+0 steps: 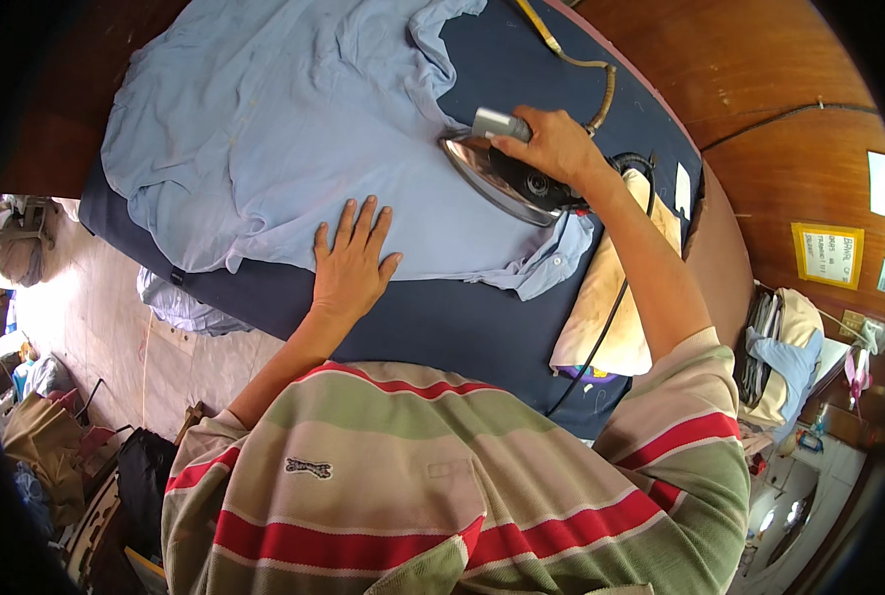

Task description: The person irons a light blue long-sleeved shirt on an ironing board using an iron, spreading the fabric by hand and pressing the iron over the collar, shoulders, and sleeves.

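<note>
Pale blue cotton shirt (264, 129), thin and creased, spread flat over most of a dark navy padded ironing table (442, 322), one cuff trailing off toward the near right. Soft ridges and folds across the cloth, smoother near the middle.

Seen from the head camera, looking down: left hand (351, 260) pressed palm-down on the lower edge of the shirt, fingers straight and slightly fanned, gripping nothing. Right hand (553, 147) clenched around the grey handle of a heavy metal iron (502, 178), pointed tip toward the left, shiny curved soleplate tilted and resting on the shirt's right side. Black cord (601, 327) running from the iron back along the right forearm and down over the table edge. Cream folded cloth pad (611, 297), stained, lying just beside the iron on the table's right end. Striped knit shirt of red, green and beige (442, 476) filling the lower foreground. Brown wooden wall (760, 79) behind.
</note>
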Available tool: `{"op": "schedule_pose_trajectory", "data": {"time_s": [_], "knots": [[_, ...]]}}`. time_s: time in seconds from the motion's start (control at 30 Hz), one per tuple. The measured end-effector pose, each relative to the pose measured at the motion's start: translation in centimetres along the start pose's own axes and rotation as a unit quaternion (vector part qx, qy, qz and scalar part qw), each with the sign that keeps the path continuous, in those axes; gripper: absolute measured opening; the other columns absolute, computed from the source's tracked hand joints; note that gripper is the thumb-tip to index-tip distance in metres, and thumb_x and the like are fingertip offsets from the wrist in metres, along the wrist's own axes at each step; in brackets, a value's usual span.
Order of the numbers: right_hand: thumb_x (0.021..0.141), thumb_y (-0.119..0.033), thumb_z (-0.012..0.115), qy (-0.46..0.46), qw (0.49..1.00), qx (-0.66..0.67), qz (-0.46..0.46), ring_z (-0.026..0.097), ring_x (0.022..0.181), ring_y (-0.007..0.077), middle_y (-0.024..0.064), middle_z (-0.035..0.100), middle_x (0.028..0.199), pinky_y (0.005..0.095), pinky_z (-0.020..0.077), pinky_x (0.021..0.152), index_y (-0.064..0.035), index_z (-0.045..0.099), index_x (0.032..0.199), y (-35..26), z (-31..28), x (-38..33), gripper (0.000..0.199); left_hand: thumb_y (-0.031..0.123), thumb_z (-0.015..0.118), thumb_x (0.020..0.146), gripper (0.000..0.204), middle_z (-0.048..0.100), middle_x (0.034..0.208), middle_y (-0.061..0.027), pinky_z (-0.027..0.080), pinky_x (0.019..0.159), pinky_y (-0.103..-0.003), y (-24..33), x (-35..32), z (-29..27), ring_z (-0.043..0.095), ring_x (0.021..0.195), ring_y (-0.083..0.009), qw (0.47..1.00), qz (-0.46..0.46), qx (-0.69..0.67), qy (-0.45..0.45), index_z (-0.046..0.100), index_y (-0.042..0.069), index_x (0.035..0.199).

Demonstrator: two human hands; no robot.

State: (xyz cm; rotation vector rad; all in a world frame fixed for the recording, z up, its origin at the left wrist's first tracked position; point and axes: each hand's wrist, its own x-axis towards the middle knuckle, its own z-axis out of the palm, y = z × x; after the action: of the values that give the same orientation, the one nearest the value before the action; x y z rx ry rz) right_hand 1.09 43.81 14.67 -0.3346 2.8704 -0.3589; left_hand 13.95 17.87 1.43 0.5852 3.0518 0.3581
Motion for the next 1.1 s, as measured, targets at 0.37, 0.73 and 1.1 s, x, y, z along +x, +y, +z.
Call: {"op": "schedule_pose_trajectory", "data": {"time_s": [0.37,0.73,1.1], "knots": [[0.077,-0.05,0.059,0.053,0.997,0.03,0.037,0.063,0.081,0.0359,0.0203,0.065,0.084,0.0406,0.0493,0.074,-0.0028,0.063,0.103,0.9,-0.4,3.0,0.054,0.038,0.05,0.087,0.059,0.027,0.146,-0.0068,0.02,0.103,-0.055,0.1,0.4,-0.3,0.022,0.136,-0.0274,0.999,0.002,-0.016,-0.032,0.033,0.015,0.139],[0.073,-0.048,0.061,-0.135,0.98,-0.053,-0.135,0.062,0.073,0.0368,0.0194,0.064,0.08,0.0453,0.0488,0.066,-0.0075,0.062,0.098,-0.4,0.4,-3.6,0.047,0.04,0.05,0.086,0.061,0.028,0.146,-0.0069,0.023,0.103,-0.055,-0.2,-0.3,-0.4,0.024,0.135,-0.0276,0.999,0.004,-0.052,-0.014,0.034,0.014,0.138],[0.081,-0.034,0.065,0.239,0.968,0.073,-0.014,0.063,0.087,0.0316,0.0245,0.064,0.091,0.038,0.0474,0.075,0.0072,0.057,0.109,9.5,-2.1,-1.9,0.051,0.021,0.054,0.086,0.042,0.042,0.135,-0.0089,0.036,0.093,-0.045,-2.0,-4.0,-1.3,0.04,0.123,-0.0238,0.971,0.06,-0.186,0.14,0.048,0.011,0.126]]}}
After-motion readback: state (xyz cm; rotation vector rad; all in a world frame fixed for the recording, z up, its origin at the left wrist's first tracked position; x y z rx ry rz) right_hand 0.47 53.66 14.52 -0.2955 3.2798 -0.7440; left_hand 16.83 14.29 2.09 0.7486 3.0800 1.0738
